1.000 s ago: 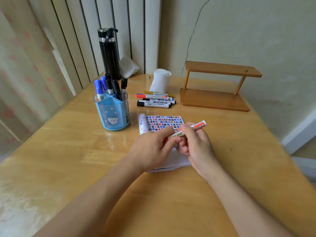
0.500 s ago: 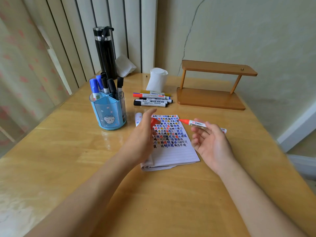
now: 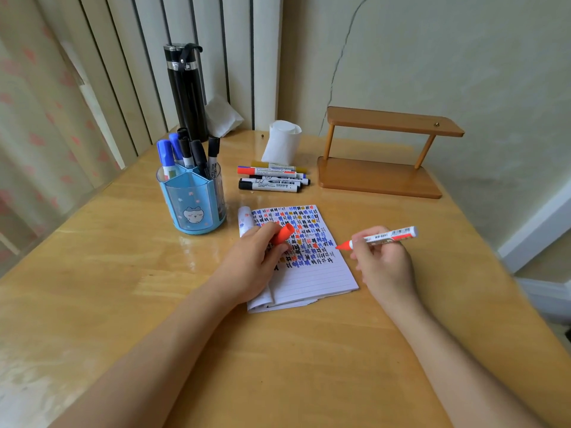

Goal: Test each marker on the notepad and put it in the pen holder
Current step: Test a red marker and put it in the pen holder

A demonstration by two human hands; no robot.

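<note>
My right hand [image 3: 383, 261] grips an uncapped red marker [image 3: 386, 236], its tip hovering at the right edge of the lined notepad [image 3: 312, 276], beside the last row of coloured test marks. My left hand [image 3: 250, 261] rests on the notepad's left side and pinches the red cap [image 3: 282, 233]. The blue pen holder [image 3: 193, 205] stands to the left of the pad with several blue and black markers in it. Several loose markers [image 3: 272, 177] lie in a row behind the pad.
A black flask [image 3: 185, 91] stands at the back left by the blinds. A white paper roll [image 3: 282, 142] and a small wooden shelf [image 3: 386, 156] sit at the back. The table's right edge drops off near the wall.
I pulled the cap off the red marker. My left hand carried the cap down onto the pad, and my right hand turned the marker tip-down toward the paper.
</note>
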